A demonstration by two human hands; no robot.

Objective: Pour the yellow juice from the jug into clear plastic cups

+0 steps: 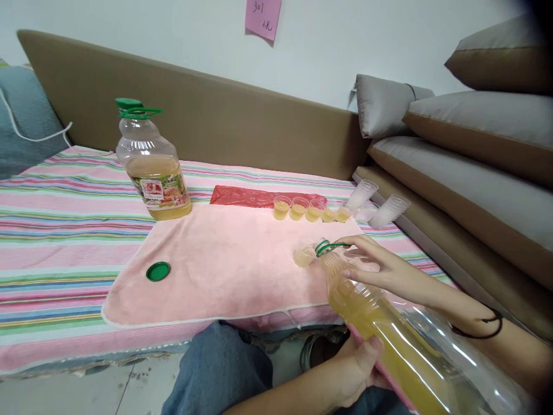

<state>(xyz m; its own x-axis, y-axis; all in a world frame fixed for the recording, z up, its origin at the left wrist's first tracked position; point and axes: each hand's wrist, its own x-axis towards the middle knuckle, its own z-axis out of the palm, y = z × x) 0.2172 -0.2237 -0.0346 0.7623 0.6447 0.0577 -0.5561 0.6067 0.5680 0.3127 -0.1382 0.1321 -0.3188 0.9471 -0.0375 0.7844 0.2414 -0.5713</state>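
A large clear oil bottle [380, 328] with yellow liquid is tilted, its open neck down to the left. My right hand [371, 262] closes around the bottle near its neck, fingers at the green ring handle [330, 246]. From below, my left hand [349, 372] grips the body by the pink-edged label. The bottle's mouth meets the rim of a small clear plastic cup [303, 255], which has pale yellow liquid in it. Behind stands a row of similar cups [297, 210] with yellow liquid. A green cap [158, 271] lies on the pink cloth [224, 271].
A second oil bottle [158, 178], capped green, stands upright at left. A red plastic bag [246, 196] lies behind the cloth. Stacks of nested clear cups [389, 212] lean at right, beside piled grey-brown cushions [475, 173]. The striped bed sheet [60, 248] ends at a front edge.
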